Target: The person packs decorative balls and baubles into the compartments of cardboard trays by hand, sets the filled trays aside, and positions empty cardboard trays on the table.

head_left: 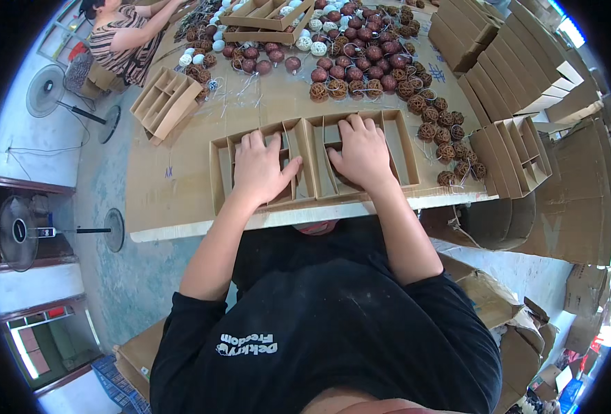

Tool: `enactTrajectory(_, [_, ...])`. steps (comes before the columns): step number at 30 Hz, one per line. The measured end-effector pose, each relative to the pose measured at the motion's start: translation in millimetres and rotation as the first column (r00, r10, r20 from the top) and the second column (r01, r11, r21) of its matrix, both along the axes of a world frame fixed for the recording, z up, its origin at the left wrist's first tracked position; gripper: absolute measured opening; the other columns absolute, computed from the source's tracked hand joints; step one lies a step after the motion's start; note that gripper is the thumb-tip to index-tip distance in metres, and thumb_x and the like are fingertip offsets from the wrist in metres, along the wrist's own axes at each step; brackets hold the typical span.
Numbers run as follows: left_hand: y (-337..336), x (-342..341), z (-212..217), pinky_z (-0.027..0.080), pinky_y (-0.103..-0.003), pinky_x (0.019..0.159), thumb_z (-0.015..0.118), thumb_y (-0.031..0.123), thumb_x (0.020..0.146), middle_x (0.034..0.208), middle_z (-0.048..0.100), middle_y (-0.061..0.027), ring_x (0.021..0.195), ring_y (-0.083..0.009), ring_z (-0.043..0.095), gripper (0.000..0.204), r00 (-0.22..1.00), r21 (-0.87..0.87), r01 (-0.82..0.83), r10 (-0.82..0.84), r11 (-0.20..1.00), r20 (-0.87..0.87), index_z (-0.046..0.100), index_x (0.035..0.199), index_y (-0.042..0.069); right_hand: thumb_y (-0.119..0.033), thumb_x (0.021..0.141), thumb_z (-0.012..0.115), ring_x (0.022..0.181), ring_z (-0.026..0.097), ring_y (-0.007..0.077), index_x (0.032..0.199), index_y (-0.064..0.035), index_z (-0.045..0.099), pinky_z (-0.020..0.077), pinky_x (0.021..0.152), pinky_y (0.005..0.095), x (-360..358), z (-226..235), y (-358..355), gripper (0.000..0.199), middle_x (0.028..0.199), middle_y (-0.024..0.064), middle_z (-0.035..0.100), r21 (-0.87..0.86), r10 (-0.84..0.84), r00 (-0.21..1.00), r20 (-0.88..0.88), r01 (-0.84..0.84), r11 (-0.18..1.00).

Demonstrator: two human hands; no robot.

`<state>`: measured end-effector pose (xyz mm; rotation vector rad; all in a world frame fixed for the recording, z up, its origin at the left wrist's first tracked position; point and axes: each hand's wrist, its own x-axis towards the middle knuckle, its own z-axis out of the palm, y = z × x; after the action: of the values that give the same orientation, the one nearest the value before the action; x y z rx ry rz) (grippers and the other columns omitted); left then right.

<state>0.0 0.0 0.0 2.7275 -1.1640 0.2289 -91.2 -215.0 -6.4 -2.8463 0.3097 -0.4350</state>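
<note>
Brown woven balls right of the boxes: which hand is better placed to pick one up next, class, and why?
Probably the right hand: it is at the right-hand box, on the side nearer the woven balls. The left hand is at the left-hand box, farther off.

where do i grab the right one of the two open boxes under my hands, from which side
Probably pinch the right box over its right wall's rim, coming from the right: that edge stands free, while its left wall sits against the other box.
</note>
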Motion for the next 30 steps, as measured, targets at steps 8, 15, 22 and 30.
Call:
enactTrajectory(8, [-2.0,-3.6,10.5,0.044,-0.053,0.106,0.077,0.047,0.086,0.126,0.055,-0.0257,0.123,-0.0439,0.052,0.074,0.992,-0.029,-0.052,0.048,0.998,-0.116,0.061,0.137,-0.004,-0.027,0.081,0.078,0.113,0.060,0.0366,0.117,-0.0059,0.071,0.0487,0.098,0.0493,-5.4,5.0,0.9,0.042,0.118,0.0134,0.065,0.071,0.034,0.998,0.061,-0.039,0.997])
enactTrajectory(15, [-22.9,-1.9,24.2,0.046,-0.053,0.106,0.086,0.047,0.076,0.131,0.052,-0.0280,0.125,-0.0451,0.051,0.093,0.945,0.134,-0.171,0.201,0.976,-0.260,0.049,0.146,-0.002,-0.029,0.087,0.075,0.116,0.059,0.0365,0.122,-0.0112,0.071,0.0472,0.101,0.0504,-8.2,5.6,2.5,0.040,0.129,0.0120,0.064,0.001,0.053,0.998,-0.033,-0.053,0.999])
enactTrajectory(22, [-26.3,-11.2,16.6,0.045,-0.058,0.105,0.085,0.046,0.079,0.132,0.051,-0.0280,0.128,-0.0450,0.050,0.088,0.943,0.121,-0.232,0.254,0.965,-0.215,0.049,0.144,-0.001,-0.032,0.086,0.076,0.117,0.058,0.0374,0.127,-0.0062,0.066,0.0482,0.099,0.0510,-6.6,15.4,12.3,0.049,0.132,0.0152,0.061,-0.050,0.059,0.995,-0.086,-0.064,0.997])
enactTrajectory(30, [-25.2,-6.4,32.1,0.049,-0.055,0.101,0.085,0.049,0.077,0.130,0.054,-0.0272,0.125,-0.0439,0.054,0.084,0.946,0.133,-0.193,0.221,0.972,-0.238,0.055,0.138,-0.001,-0.033,0.084,0.075,0.114,0.060,0.0374,0.122,-0.0066,0.065,0.0509,0.093,0.0502,-8.6,22.4,2.8,0.047,0.122,0.0168,0.061,-0.098,0.079,0.991,-0.110,-0.090,0.991])
